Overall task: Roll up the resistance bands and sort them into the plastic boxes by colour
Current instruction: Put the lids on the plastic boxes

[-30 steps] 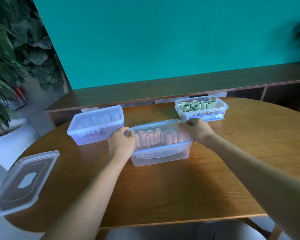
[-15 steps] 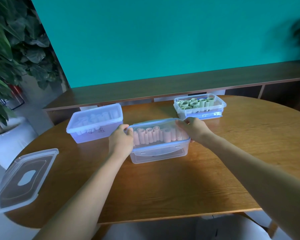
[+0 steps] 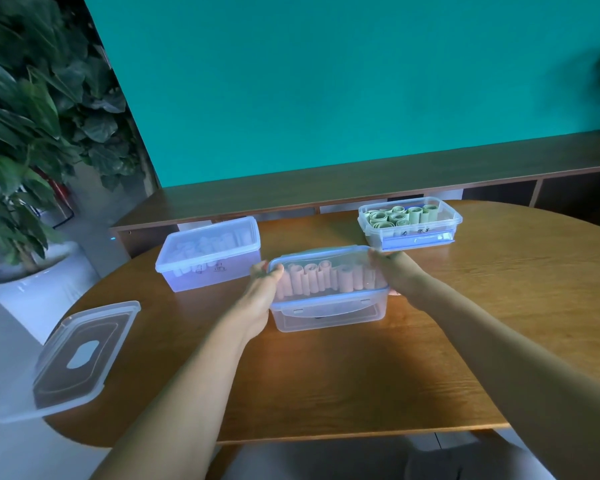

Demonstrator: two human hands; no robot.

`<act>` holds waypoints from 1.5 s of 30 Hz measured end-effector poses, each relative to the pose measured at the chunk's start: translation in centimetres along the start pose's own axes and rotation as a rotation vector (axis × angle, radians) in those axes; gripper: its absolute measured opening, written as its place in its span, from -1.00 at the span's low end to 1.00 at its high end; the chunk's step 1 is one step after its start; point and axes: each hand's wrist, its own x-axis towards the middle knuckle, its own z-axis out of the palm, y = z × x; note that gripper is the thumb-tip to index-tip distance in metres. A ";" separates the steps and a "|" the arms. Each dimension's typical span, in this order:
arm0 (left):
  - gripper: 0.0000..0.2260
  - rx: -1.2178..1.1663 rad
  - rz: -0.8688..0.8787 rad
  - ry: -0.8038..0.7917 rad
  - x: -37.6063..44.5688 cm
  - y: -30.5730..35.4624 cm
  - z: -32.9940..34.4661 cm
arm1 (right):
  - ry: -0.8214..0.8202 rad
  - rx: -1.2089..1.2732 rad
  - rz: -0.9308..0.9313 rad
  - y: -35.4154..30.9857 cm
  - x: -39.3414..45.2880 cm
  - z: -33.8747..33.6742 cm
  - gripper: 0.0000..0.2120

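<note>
Bare table (image 3: 326, 375) nearside, lidded boxes (image 3: 208, 258) behind, loose lid (image 3: 80, 358) left

My round wooden table (image 3: 343, 372) carries three clear plastic boxes: a lidded one (image 3: 208, 259) at the back left, one with green rolls (image 3: 409, 221) at the back right, one with pink rolls (image 3: 328, 289) in the middle. A loose lid (image 3: 80, 355) overhangs its left edge.

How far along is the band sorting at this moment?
Nearly finished. Done: the left box is lidded with pale rolls inside; green rolls fill the far right box. In hand: the left hand and right hand press a lid onto the box of pink rolls. Left: the spare lid at the table edge, apparently for the green box.
</note>
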 end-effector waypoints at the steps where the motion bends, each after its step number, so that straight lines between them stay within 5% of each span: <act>1: -0.62 -0.074 -0.030 -0.017 0.0 0.0 0.0 | 0.005 0.005 0.016 0.1 0.1 0.1 -0.60; 8: -0.69 -0.182 -0.095 -0.105 0.0 0.1 -0.3 | -0.021 -0.041 0.113 0.2 0.8 -0.1 -0.53; 12: -0.43 0.165 -0.073 -0.040 -0.4 0.7 -0.3 | -0.112 -0.140 0.146 -0.4 0.9 -0.9 -0.46; 15: -0.58 0.426 0.042 0.125 -0.8 1.0 -0.4 | -0.111 -0.420 0.134 -1.4 0.4 -1.3 -0.59; 19: -0.57 0.647 0.345 0.347 -1.8 0.4 -1.3 | 0.136 -0.667 -0.185 -2.9 0.7 -0.7 -0.67; 24: -0.32 0.699 0.577 0.249 -5.4 -0.4 -0.6 | -0.117 -0.748 -0.467 -5.3 2.2 1.2 -0.48; 29: -0.02 0.775 0.611 0.223 -6.6 -1.2 -0.2 | -0.275 -0.775 -0.373 -5.8 3.9 2.6 -0.62; 35: -0.09 0.909 0.745 0.298 -6.1 -1.0 -0.7 | -0.279 -0.641 -0.294 -4.6 4.6 3.0 -0.61; 45: -0.13 1.204 0.693 0.390 -5.9 -0.9 0.0 | -0.325 -0.614 -0.213 -5.2 4.6 3.4 -0.58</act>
